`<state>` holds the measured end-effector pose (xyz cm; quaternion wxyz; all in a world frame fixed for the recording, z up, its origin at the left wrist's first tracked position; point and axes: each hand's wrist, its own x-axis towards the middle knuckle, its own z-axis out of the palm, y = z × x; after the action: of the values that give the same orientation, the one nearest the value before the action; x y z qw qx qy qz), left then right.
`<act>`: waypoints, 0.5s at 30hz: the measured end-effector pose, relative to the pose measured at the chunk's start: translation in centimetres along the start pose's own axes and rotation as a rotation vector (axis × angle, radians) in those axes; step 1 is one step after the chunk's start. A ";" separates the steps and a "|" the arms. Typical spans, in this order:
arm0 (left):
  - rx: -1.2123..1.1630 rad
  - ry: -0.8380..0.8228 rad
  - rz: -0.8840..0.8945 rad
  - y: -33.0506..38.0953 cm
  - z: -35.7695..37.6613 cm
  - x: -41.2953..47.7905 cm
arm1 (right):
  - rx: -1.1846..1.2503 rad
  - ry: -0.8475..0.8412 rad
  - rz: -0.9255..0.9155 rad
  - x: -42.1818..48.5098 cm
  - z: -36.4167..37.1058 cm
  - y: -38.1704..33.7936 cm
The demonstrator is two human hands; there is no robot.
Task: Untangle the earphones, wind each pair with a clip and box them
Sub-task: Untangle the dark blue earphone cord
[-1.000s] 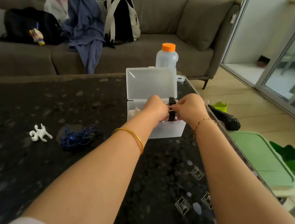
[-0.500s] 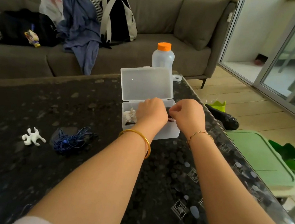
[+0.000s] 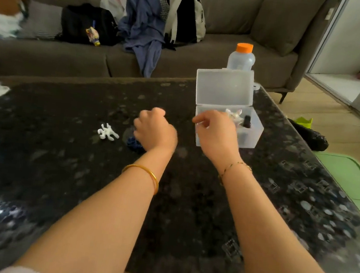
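Note:
A clear plastic box (image 3: pixel 253 134) stands open on the dark table, its lid (image 3: pixel 224 87) upright. Inside it I see a white wound pair (image 3: pixel 234 114) and a black wound pair (image 3: pixel 247 122). A blue tangled pair of earphones (image 3: pixel 135 144) lies left of the box, mostly hidden under my left hand (image 3: pixel 154 131), whose fingers curl down over it; a grip cannot be made out. A white clip (image 3: pixel 107 132) lies just left of that. My right hand (image 3: pixel 215 132) hovers in front of the box with loosely curled fingers and holds nothing.
A bottle with an orange cap (image 3: pixel 242 56) stands behind the box. The table's right edge (image 3: pixel 321 162) runs close to the box, with a green lid (image 3: pixel 350 180) on the floor beyond. The sofa (image 3: pixel 235 13) with bags and clothes lies behind the table.
Both hands left the box, where they had set down the black pair. My left hand swung left onto the blue earphones; my right drew back. The view turned left.

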<state>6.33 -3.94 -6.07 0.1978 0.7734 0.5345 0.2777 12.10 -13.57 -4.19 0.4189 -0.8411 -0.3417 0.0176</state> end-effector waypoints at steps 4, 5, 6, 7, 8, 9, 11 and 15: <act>0.225 -0.164 -0.002 -6.6 -0.3 -0.1 | 0.140 -0.206 0.094 -1.8 4.0 -1.0; 0.247 -0.207 0.036 -6.9 0.2 -0.2 | 0.185 -0.213 0.152 -1.5 4.3 -0.6; 0.259 -0.233 0.064 -7.7 0.3 -0.2 | 0.215 -0.234 0.204 -1.6 5.2 -0.5; 0.260 -0.237 0.086 -8.0 0.4 -0.1 | 0.230 -0.247 0.253 -1.6 6.0 -0.4; 0.256 -0.223 0.106 -8.3 0.2 0.2 | 0.227 -0.259 0.287 -1.6 6.8 -0.4; 0.249 -0.206 0.127 -8.3 0.0 0.4 | 0.231 -0.256 0.306 -1.6 7.2 -0.2; 0.183 -0.221 0.141 -8.1 -0.6 1.1 | 0.238 -0.232 0.268 -1.7 7.7 -0.1; -0.131 -0.473 0.187 -6.4 -3.5 1.2 | 0.367 -0.223 0.148 -2.3 5.7 -1.1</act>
<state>-0.14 -0.59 -7.00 0.3404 0.8483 0.3806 0.1404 7.93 -10.46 -7.69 0.5220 -0.7665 -0.3144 0.2028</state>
